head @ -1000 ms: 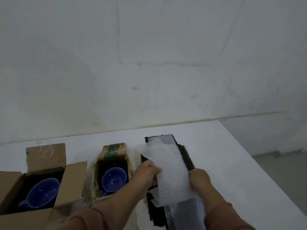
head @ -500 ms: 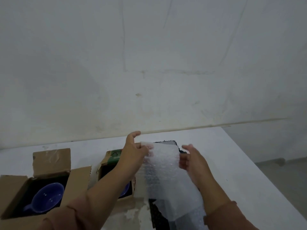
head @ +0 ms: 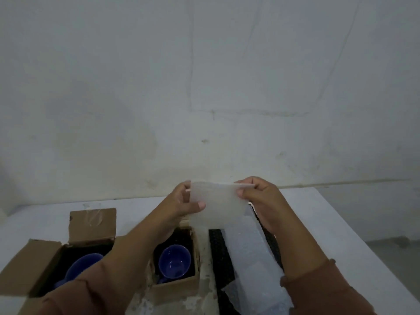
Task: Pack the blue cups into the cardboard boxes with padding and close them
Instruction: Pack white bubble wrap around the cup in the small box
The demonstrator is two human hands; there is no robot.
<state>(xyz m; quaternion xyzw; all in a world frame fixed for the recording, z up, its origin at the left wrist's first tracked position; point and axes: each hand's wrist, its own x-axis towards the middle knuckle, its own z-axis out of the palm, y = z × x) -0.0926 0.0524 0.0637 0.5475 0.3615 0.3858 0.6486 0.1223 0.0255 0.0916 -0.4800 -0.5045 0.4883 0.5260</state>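
- Pinching the top corners of a bubble wrap sheet [head: 218, 205], the left hand [head: 184, 203] and right hand [head: 259, 196] hold it up above the white table [head: 341, 223], fingers closed on its edge.
- Below the left wrist, a blue cup [head: 174, 260] sits in an open small box [head: 175, 285].
- Left of that forearm, a second cup [head: 81, 267] sits in a larger open box [head: 45, 262].
- Under the right hand lie black foam [head: 221, 253] and more wrap.

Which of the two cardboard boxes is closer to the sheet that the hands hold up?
The smaller box, the one right of the larger box. It stands directly beside the bubble wrap sheet, under the left hand.
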